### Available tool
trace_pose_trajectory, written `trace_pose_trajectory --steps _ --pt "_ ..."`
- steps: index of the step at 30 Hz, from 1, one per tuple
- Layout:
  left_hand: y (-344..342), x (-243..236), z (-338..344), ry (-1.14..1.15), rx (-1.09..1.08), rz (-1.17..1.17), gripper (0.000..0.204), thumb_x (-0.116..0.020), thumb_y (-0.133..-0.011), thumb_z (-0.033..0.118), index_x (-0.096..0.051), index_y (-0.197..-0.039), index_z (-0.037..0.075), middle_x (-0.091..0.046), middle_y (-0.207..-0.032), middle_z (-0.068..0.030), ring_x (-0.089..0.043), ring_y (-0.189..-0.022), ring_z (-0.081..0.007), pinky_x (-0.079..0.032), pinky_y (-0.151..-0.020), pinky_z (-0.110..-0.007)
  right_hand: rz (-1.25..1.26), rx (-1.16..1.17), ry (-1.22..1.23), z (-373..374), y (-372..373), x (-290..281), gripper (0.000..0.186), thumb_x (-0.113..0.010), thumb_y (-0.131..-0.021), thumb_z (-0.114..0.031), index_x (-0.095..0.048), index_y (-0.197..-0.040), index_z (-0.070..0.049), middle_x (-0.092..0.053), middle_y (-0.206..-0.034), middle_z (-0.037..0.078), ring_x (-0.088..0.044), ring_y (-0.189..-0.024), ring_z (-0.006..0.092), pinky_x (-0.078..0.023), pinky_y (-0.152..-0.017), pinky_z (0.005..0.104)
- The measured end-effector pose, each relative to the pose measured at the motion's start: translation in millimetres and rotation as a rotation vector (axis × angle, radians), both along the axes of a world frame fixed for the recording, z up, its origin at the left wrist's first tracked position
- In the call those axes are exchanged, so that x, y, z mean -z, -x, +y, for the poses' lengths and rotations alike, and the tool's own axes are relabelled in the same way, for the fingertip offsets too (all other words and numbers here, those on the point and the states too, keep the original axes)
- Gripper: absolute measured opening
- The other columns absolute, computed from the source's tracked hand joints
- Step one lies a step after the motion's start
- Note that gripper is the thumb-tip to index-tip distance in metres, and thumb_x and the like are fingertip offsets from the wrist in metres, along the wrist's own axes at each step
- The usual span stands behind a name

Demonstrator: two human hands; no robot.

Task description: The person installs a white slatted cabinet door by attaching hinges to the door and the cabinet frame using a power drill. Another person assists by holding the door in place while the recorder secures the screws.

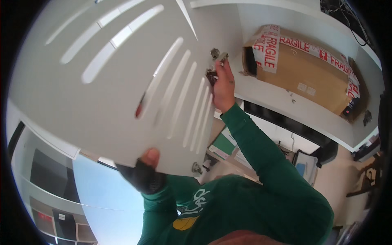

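Note:
A white panel (61, 102) with long cut slots fills the upper left. My left hand (147, 171), in a dark fingerless glove, grips its lower edge, thumb showing over the face. My right hand (223, 87), bare, is closed at the panel's right edge around a metal hinge (221, 58), with more metal fittings beside its fingertips. Another hinge (197, 167) sits at the lower right corner. The fingers behind the panel are hidden.
An open white cupboard (265, 90) at upper right holds a cardboard box (298, 79) with red-lettered tape and small loose metal pieces. Below are a dark screen-like panel (326, 148), papers and folders (222, 145), and a dark chair (369, 177). Cables hang at top right.

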State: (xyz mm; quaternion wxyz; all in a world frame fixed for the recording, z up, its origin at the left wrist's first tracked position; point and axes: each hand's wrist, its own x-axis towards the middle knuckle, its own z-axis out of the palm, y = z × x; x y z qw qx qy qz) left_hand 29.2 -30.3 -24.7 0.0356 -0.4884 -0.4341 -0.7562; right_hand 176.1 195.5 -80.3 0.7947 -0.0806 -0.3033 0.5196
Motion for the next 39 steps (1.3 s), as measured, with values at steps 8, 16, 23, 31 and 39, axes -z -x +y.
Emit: trace_pose_trajectory --steps 8,16,23,31,39 --pt "123 80 -31 -0.223 -0.384 0.242 0.041 -0.059 -0.092 0.037 -0.064 -0.108 -0.001 -0.068 -0.107 -0.0161 -0.068 -0.087 -0.0241 -0.057 -0.076 -0.038 -0.423 0.090 -0.095 -50 -4 24 0.041 -0.064 -0.100 -0.018 -0.050 -0.136 -0.004 -0.063 -0.113 0.002 -0.057 -0.100 0.0091 -0.048 -0.087 0.0260" --pt "153 90 -75 0.010 -0.197 -0.129 0.053 -0.069 -0.084 0.037 -0.061 -0.116 -0.004 -0.068 -0.111 -0.0173 -0.067 -0.096 -0.0268 -0.055 -0.085 -0.040 -0.594 -0.365 -0.022 -91 5 39 0.034 -0.072 -0.093 -0.019 -0.057 -0.118 -0.001 -0.068 -0.102 0.006 -0.066 -0.092 0.0122 -0.054 -0.079 0.0270" --pt "161 114 -116 0.150 -0.001 -0.404 0.067 -0.077 -0.077 0.037 -0.059 -0.124 -0.007 -0.068 -0.114 -0.0183 -0.066 -0.104 -0.0292 -0.052 -0.093 -0.041 -0.598 -0.433 0.097 -110 66 116 0.034 -0.070 -0.094 -0.015 -0.055 -0.119 0.001 -0.065 -0.105 0.007 -0.062 -0.092 0.0122 -0.050 -0.085 0.0265" --pt "157 142 -106 0.615 0.046 -0.056 0.074 -0.089 -0.068 0.040 -0.063 -0.124 -0.002 -0.070 -0.113 -0.0132 -0.066 -0.105 -0.0251 -0.053 -0.092 -0.038 -0.631 -0.499 0.234 -106 64 231 0.032 -0.069 -0.096 -0.020 -0.056 -0.117 0.000 -0.065 -0.100 0.004 -0.060 -0.089 0.0106 -0.048 -0.079 0.0258" --pt "164 178 -98 0.971 0.103 -0.214 0.069 -0.090 -0.070 0.030 -0.062 -0.126 0.000 -0.069 -0.113 -0.0103 -0.065 -0.102 -0.0226 -0.054 -0.089 -0.038 -0.619 -0.555 0.398 -110 69 303 0.029 -0.070 -0.093 -0.015 -0.056 -0.114 0.000 -0.066 -0.101 0.006 -0.062 -0.090 0.0131 -0.050 -0.081 0.0284"
